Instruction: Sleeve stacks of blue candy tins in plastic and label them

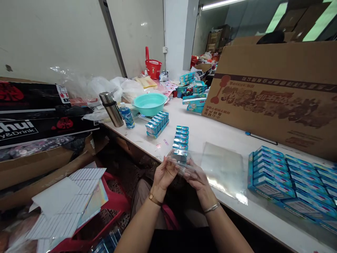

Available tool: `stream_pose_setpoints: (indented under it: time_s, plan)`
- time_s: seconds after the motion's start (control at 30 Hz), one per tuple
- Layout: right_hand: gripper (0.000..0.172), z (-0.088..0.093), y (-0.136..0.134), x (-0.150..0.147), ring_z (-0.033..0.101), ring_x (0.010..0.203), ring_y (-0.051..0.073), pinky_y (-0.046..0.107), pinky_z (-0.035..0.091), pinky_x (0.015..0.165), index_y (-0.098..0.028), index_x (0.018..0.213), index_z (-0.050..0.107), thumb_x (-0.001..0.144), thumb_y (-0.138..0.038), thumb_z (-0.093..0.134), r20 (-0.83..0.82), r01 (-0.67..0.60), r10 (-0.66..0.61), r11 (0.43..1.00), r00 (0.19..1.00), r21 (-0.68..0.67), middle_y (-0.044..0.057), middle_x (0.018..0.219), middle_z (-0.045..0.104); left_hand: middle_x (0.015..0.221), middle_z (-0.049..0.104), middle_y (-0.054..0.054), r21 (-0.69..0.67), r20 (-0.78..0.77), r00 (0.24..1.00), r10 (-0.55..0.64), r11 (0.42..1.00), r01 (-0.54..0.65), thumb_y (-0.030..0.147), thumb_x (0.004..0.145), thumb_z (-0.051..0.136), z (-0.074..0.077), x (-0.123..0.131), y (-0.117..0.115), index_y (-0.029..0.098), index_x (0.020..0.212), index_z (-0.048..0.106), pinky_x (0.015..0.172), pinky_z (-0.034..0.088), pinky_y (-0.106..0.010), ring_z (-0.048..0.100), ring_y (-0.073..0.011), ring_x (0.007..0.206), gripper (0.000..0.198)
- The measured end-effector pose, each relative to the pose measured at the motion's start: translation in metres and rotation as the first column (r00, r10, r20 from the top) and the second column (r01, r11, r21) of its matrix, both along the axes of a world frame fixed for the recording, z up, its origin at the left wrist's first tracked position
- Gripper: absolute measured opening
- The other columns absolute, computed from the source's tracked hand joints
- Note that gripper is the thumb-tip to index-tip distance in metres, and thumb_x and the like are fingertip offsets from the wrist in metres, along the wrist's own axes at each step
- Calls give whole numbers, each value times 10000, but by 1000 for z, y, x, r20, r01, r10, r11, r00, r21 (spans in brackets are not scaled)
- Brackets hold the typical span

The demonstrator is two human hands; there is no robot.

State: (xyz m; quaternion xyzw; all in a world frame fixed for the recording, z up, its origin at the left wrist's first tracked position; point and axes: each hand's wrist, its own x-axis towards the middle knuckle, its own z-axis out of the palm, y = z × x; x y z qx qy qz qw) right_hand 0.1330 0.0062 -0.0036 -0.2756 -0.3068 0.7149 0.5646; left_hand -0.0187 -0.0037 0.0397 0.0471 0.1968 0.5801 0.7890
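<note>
Two bare hands were nearest: the left hand point(164, 176) and the right hand point(197, 178) each pinched clear plastic film point(181, 168) narrowly between thumb and fingers, at the front edge of the white table point(202, 130). The film overlapped the near end of a row of small blue boxes point(180, 141), which ran straight away from the hands on the tabletop; whether that end lay inside the film could not be told. To the right of the row lay flat transparent sheets point(223, 167), and beyond their right edge stood a block of blue boxes in rows point(273, 172). Left of the row and farther back sat a blue tray of boxes point(157, 124), near a blue-labelled bottle point(127, 116) and a steel thermos point(112, 110). Behind these was a turquoise basin point(150, 104). A printed cardboard panel point(263, 77) leaned at the right, and a red basket point(153, 69) stood at the far end.
</note>
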Motion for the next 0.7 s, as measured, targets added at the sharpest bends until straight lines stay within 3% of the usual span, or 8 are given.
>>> stream_pose_setpoints:
  time_s: [0.13, 0.23, 0.33, 0.5, 0.7]
  plan:
    - [442, 3, 2, 12, 138, 370, 30, 174, 273, 357, -223, 615, 449, 665, -405, 849, -82, 19, -20, 1000, 996, -11, -129, 462, 262, 667, 662, 3, 148, -176, 967, -185, 966, 211, 216, 927, 618, -24, -6, -2, 160, 958, 694, 568, 481, -175, 591, -75, 535, 99]
    - [418, 4, -6, 17, 189, 387, 30, 175, 330, 401, -218, 668, 510, 679, -455, 855, -102, 58, -60, 998, 993, -24, -120, 497, 327, 573, 601, 15, 231, -394, 892, -222, 915, 330, 300, 745, 813, -38, -20, 1, 136, 871, 700, 451, 389, -170, 482, -60, 418, 236]
    - [443, 1, -5, 13, 285, 423, 49, 194, 342, 417, -229, 732, 570, 610, -509, 891, -30, 134, -134, 991, 991, -5, -98, 543, 429, 509, 509, 39, 247, -538, 835, -115, 926, 286, 355, 633, 874, -39, -34, 14, 122, 807, 707, 432, 314, -175, 397, -47, 410, 335]
    - [466, -3, 28, 8, 326, 461, 66, 209, 272, 413, -223, 733, 583, 574, -528, 897, 45, 217, -219, 975, 975, 40, -84, 564, 457, 495, 381, 86, 341, -613, 789, 51, 917, 206, 375, 638, 853, -28, -41, 51, 126, 858, 706, 469, 311, -184, 339, -48, 442, 363]
    - [609, -11, 62, 0, 261, 443, 57, 213, 191, 406, -226, 644, 460, 492, -645, 875, 109, 306, -302, 952, 947, -17, -108, 504, 367, 600, 564, 17, 300, -685, 717, 126, 946, 121, 351, 637, 848, -40, -18, 86, 134, 688, 636, 531, 358, -213, 459, -85, 539, 307]
